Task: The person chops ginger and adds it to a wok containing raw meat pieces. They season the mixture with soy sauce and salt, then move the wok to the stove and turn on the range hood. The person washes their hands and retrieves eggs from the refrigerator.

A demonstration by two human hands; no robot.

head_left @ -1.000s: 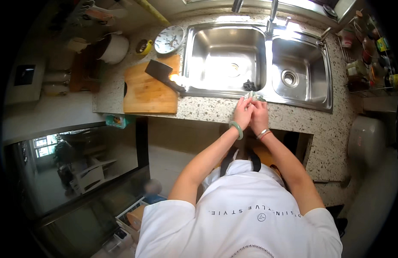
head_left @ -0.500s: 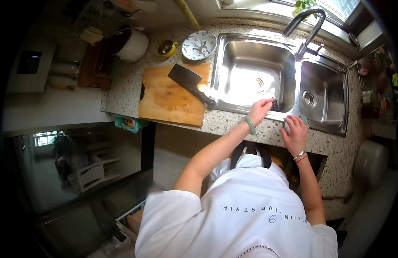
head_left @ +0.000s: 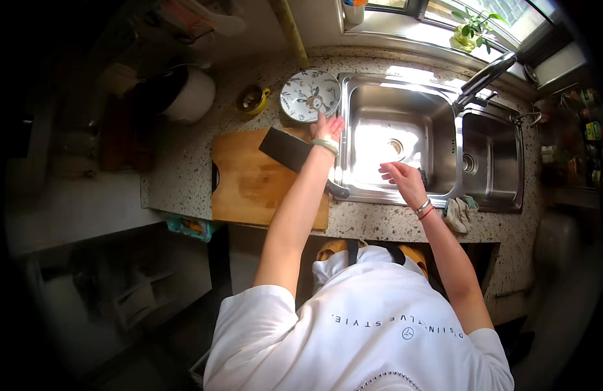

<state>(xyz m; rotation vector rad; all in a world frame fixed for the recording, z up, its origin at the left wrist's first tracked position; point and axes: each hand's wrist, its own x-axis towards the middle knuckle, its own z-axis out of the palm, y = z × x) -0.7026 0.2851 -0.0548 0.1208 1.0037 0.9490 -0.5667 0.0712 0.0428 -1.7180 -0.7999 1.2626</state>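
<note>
My left hand reaches to the near edge of a white patterned bowl, its fingers spread; whether they touch the rim I cannot tell. Under my left wrist a black cleaver lies across a wooden cutting board, its handle pointing to the sink's front edge. My right hand hovers over the near part of the large basin of the steel sink, fingers loosely stretched with nothing seen in them. A small dark thing behind it is partly hidden. A crumpled pale cloth lies on the counter's front.
A yellow mug stands left of the bowl, and a white pot-like appliance farther left. The faucet rises behind the sink. On the windowsill is a potted plant. A green container hangs below the counter edge.
My left hand has gone from the sink's front edge leftward and away to the bowl. My right hand has left the cloth and moved left over the large basin. The view has shifted.
</note>
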